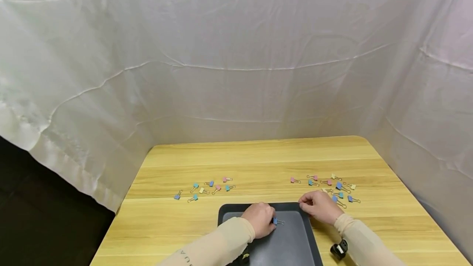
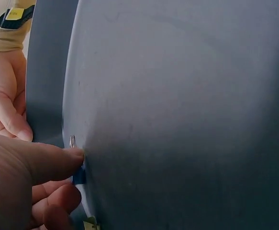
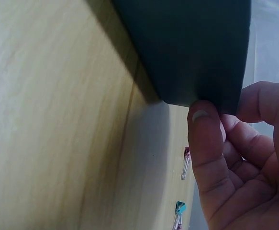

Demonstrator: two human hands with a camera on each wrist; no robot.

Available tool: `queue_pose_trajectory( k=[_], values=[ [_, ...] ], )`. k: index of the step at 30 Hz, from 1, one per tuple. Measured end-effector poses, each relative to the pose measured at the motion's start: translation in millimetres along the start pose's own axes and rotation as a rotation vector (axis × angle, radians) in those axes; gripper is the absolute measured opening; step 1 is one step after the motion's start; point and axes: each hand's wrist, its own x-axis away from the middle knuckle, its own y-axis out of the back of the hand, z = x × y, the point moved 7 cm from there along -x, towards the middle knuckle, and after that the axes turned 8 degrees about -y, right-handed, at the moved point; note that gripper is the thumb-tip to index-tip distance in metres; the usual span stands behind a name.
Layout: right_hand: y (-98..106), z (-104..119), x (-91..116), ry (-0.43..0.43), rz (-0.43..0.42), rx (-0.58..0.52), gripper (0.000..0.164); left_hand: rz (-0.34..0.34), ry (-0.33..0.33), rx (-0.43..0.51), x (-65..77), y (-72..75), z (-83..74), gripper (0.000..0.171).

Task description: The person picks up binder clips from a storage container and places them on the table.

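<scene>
My left hand point(image 1: 260, 219) is inside the dark grey baking tray point(image 1: 286, 253), near its far side. Between thumb and fingers it pinches a blue binder clip point(image 1: 275, 221), whose wire handles point right; the left wrist view also shows this blue clip point(image 2: 79, 176), partly covered by the fingers. A yellow clip point(image 2: 90, 224) lies in the tray, just below that hand. At the tray's far right corner, my right hand point(image 1: 321, 207) grips the rim. The right wrist view shows one fingertip point(image 3: 204, 112) against the outside of the tray wall point(image 3: 187, 52).
Loose binder clips in pink, blue, teal and yellow lie in two groups on the wooden table point(image 1: 166, 233): one left of the tray, such as a teal clip point(image 1: 195, 185), another beyond my right hand, such as a pink clip point(image 1: 293, 180). Pale curtains point(image 1: 236, 93) hang behind.
</scene>
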Motion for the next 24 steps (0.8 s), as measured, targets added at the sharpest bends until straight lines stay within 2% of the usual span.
queue_pose_trajectory(
  k=[7, 16, 24],
  values=[
    [0, -1, 0, -0.007, 0.004, -0.009, 0.006, 0.043, -0.053, 0.111, -5.1, -3.4, -9.0, 0.005],
    [-1, -1, -1, -0.029, 0.025, -0.023, 0.007, 0.071, -0.024, 0.147, -16.9, -8.0, -12.1, 0.011],
    [-1, -2, -1, -0.019, 0.026, -0.032, 0.007, 0.095, -0.003, 0.147, -20.4, -6.7, -12.8, 0.017]
  ],
)
